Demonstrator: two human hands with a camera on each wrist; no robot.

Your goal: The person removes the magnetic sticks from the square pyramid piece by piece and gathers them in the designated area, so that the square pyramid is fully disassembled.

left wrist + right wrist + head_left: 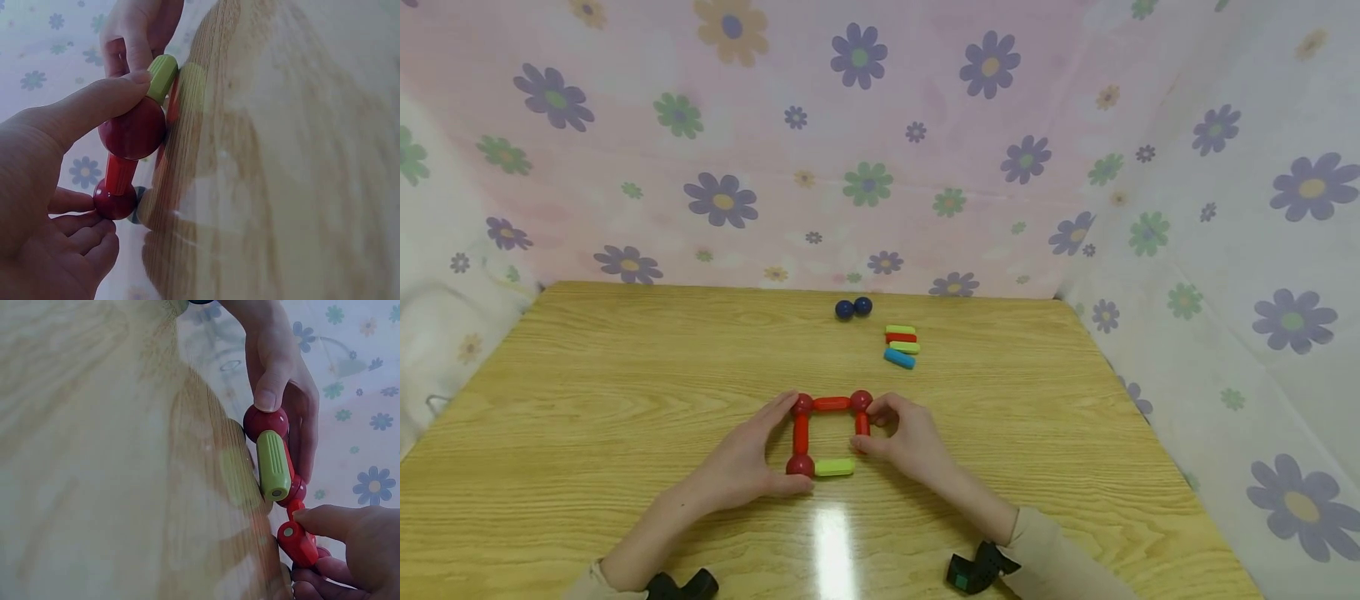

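A partial square of toy building sticks and balls lies on the table. Its far-left ball (802, 404), near-left ball (801, 466) and far-right ball (861, 401) are dark red. Red sticks join these balls along the far side (832, 404) and left side (801, 434). From the near-left ball a yellow-green stick (274, 465) points right, its outer end free. My left hand (741, 462) spans the left side, thumb on the near ball and fingers at the far one. My right hand (910, 440) pinches a red stick (297, 544) that meets the far-right ball; its near end is free.
Farther back, two dark blue balls (853, 308) sit side by side. Near them lie two yellow-green sticks (905, 347), a red stick (901, 338) and a blue stick (899, 358). A flowered curtain (805, 150) hangs behind the wooden table (625, 358).
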